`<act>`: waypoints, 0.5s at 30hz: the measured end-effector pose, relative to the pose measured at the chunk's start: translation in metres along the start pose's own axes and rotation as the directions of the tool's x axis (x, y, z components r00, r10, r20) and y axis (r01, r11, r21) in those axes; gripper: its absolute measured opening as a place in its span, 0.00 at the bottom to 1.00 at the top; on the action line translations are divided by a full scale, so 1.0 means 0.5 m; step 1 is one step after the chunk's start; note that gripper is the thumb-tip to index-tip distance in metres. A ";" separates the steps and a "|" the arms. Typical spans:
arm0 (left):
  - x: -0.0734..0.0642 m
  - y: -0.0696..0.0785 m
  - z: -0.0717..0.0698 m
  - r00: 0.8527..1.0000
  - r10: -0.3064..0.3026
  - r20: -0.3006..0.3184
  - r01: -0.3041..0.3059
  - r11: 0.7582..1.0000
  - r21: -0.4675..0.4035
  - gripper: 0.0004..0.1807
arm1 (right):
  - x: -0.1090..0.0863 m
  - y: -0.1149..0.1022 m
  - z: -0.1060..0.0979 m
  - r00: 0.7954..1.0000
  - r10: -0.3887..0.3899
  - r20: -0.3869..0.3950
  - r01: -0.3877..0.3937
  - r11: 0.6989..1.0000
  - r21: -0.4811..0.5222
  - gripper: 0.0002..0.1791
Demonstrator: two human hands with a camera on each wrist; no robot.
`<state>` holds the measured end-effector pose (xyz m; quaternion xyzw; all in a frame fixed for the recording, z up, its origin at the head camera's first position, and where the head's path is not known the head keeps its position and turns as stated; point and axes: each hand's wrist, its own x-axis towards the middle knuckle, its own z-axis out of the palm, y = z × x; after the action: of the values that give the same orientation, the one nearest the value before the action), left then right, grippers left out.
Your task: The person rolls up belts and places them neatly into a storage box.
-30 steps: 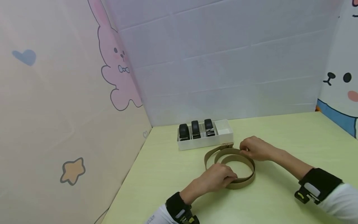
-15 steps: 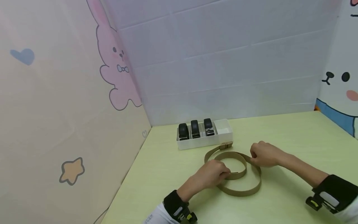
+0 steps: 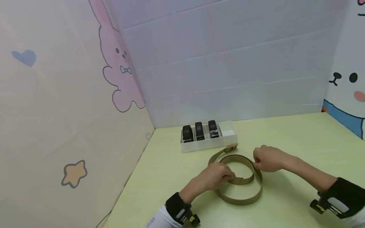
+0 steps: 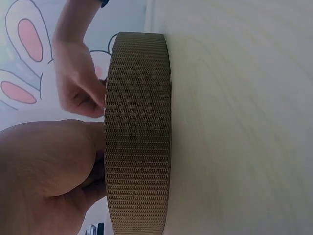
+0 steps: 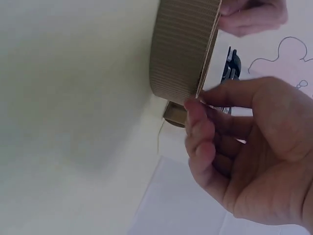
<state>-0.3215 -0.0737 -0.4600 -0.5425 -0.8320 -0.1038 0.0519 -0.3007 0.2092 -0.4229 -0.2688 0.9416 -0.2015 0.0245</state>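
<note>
A tan webbing belt point(image 3: 239, 201) stands on its edge on the table in loose loops, a smaller coil inside a wider one. Its buckle end point(image 3: 230, 147) points to the back, near the white tray. My left hand point(image 3: 213, 176) pinches the inner coil at its front left, by the strap's free tip. On the coil's right side, my right hand point(image 3: 269, 158) pinches the strap between thumb and fingertips. The ribbed belt point(image 4: 138, 127) hides the left fingertips in the left wrist view. In the right wrist view, the thumb and forefinger of the right hand point(image 5: 264, 152) meet at the strap's edge.
Behind the belt stands a white divided tray point(image 3: 205, 145). Three of its compartments hold rolled black belts point(image 3: 199, 129) with metal buckles, and its right compartment holds none. Printed cloth walls point(image 3: 214, 63) border the pale yellow table point(image 3: 159, 177) at the back and sides.
My right hand has moved right and slightly toward me, then a little back left. The inner coil has drawn apart from the outer loop, which hangs wider at the front. My left hand shifted slightly left.
</note>
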 end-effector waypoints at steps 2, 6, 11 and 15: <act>-0.002 0.000 0.000 1.000 0.005 0.000 -0.005 1.000 -0.001 0.08 | 0.029 0.001 -0.005 0.995 -0.054 -0.083 0.048 0.996 -0.073 0.25; -0.005 -0.001 0.000 1.000 0.008 0.001 -0.008 1.000 0.002 0.08 | 0.096 0.000 -0.003 0.960 -0.220 -0.176 0.194 0.969 -0.153 0.08; -0.004 -0.002 0.000 1.000 0.015 0.009 -0.015 1.000 0.011 0.09 | 0.163 -0.003 0.012 0.942 -0.315 -0.116 0.298 0.944 -0.142 0.12; -0.004 -0.001 0.000 1.000 0.017 0.010 -0.017 1.000 0.015 0.08 | 0.192 0.001 0.026 0.952 -0.296 -0.071 0.276 0.937 -0.214 0.08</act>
<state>-0.3212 -0.0756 -0.4603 -0.5495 -0.8285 -0.0945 0.0524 -0.3811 0.1551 -0.4290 -0.3933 0.9080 -0.1197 -0.0807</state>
